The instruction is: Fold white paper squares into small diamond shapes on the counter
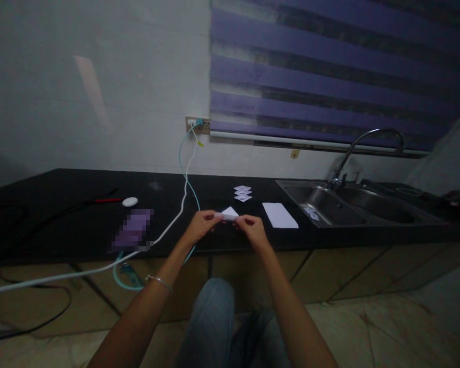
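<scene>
A small folded piece of white paper (230, 213), with a pointed top and a straight strip along its lower edge, is held just above the front of the black counter. My left hand (204, 225) pinches its left end between thumb and fingers. At the right end, my right hand (252, 230) grips it in the same way. Behind it on the counter lie several folded white paper pieces (243, 193) in a short column. To the right of my right hand rests a flat stack of white paper sheets (279, 215).
A double steel sink (322, 217) with a curved tap (345, 158) is at the right. White and teal cables run from a wall socket (198, 124) across the counter at left. A white round object (130, 202) and a blurred purple item (132, 228) lie there.
</scene>
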Motion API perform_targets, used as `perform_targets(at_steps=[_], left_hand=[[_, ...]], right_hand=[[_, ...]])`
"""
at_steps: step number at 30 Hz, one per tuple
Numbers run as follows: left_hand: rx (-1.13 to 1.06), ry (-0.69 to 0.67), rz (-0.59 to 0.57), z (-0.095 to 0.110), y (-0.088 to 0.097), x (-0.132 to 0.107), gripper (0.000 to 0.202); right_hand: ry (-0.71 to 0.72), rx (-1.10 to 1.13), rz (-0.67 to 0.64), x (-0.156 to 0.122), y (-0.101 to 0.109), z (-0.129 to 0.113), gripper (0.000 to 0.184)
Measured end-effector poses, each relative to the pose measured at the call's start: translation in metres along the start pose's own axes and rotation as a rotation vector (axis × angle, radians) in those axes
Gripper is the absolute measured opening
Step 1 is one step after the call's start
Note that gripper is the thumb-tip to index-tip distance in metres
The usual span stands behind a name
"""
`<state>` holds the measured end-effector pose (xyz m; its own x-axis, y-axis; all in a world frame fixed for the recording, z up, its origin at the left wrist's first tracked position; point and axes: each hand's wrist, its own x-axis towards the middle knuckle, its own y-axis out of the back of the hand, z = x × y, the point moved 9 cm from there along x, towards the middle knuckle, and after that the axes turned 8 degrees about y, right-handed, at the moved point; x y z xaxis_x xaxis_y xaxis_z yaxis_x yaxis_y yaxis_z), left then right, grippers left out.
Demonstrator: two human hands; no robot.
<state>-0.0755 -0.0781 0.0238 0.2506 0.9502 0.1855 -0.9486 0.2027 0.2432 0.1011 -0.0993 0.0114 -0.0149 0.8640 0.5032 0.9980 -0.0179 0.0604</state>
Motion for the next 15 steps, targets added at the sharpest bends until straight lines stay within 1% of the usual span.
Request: perform_targets(at_steps=[2, 5, 12, 15], left_hand=[[-0.016, 0.002, 0.003, 0.002, 0.0, 0.0, 0.038], [-0.044, 0.012, 0.019, 0.004, 0.001, -0.001, 0.038], [-0.055, 0.02, 0.059, 0.009, 0.005, -0.004, 0.034], [-0.071, 0.025, 0.07, 0.011, 0.006, -0.005, 0.034]], right_hand=[[0.009, -0.005, 0.001, 0.0, -0.001, -0.003, 0.028], [-0.007, 0.06, 0.013, -0.001, -0.002, -0.004, 0.028], [-0.033, 0.101, 0.02, -0.001, -0.002, -0.002, 0.029], [-0.026, 0.125, 0.054, 0.0, 0.001, 0.002, 0.029]])
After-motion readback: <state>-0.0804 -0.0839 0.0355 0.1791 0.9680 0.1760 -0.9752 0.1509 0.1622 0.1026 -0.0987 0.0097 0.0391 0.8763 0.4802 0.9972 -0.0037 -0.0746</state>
